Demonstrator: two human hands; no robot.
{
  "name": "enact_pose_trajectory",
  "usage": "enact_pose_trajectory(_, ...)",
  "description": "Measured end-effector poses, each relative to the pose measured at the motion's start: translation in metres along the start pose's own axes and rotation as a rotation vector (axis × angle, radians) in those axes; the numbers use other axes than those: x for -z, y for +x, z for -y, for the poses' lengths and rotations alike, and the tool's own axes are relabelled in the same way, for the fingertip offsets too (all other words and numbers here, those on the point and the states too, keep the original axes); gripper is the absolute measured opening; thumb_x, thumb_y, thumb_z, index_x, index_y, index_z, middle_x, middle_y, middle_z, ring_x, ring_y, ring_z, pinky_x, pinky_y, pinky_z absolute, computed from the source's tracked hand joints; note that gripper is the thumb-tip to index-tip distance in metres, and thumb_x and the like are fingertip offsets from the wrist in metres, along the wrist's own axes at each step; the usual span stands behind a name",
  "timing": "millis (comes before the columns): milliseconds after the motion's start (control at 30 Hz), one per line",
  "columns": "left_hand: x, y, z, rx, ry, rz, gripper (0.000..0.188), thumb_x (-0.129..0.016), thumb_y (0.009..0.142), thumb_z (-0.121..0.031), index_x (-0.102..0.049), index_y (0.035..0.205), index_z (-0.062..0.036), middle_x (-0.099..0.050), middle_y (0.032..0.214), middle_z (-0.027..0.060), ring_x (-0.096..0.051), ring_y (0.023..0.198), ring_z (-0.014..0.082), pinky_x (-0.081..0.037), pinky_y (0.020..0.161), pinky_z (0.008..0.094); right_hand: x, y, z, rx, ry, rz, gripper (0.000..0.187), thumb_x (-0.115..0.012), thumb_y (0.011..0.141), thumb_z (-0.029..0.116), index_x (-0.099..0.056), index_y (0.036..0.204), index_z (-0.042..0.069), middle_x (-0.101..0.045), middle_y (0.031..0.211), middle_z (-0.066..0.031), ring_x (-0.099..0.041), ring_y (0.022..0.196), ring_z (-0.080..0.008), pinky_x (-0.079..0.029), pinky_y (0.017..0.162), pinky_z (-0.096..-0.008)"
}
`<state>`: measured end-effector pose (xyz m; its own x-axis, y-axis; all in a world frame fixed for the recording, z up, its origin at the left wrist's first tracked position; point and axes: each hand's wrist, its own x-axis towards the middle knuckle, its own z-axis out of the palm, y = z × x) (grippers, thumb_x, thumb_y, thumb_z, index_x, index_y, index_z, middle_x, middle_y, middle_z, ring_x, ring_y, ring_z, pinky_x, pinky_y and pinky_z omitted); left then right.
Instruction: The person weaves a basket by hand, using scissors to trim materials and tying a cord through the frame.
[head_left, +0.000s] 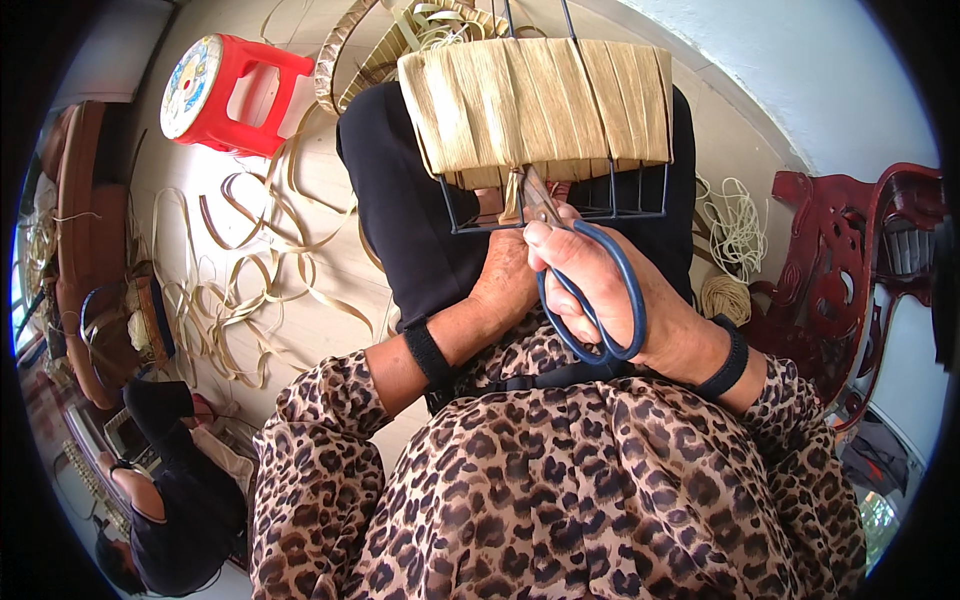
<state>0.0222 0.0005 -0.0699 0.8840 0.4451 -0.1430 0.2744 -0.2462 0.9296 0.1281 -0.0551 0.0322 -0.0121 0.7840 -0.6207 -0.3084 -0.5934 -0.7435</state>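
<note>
A black wire basket frame point(665, 190), wrapped with wide tan strips point(540, 105), rests on my lap. The loose end of a tan strip point(512, 197) hangs from the wrapping's lower edge. My left hand point(508, 268) is closed at the bottom wire, where that end runs down into it; its fingers are partly hidden behind the frame and my other hand. In my right hand point(610, 285) are scissors with blue handles point(638, 295) and worn metal blades point(540, 195). The blades point up beside the strip end, close to the wrapping; whether they touch it I cannot tell.
Loose tan strips point(240, 300) lie on the floor to the left, near a tipped red stool point(265, 95). A ball of cord point(725, 298) and carved dark red furniture point(815, 265) are at right. Another person point(190, 510) sits at lower left.
</note>
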Motion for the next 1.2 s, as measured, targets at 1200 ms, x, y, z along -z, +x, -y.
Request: enact_pose_trajectory(1200, 0.164, -0.077, -0.071, -0.094, -0.716, -0.031, 0.024, -0.056, 0.085, -0.016, -0.057, 0.069, 0.0019, -0.055, 0.053, 0.0107, -0.046, 0.038, 0.0155, -0.035, 0.036, 0.0254, 0.207, 0.055, -0.221, -0.338, -0.681, -0.867, 0.048, -0.074, 0.068, 0.037, -0.057, 0.092, -0.001, -0.062, 0.084, -0.0203, -0.060, 0.082, -0.0346, -0.045, 0.072, -0.0402)
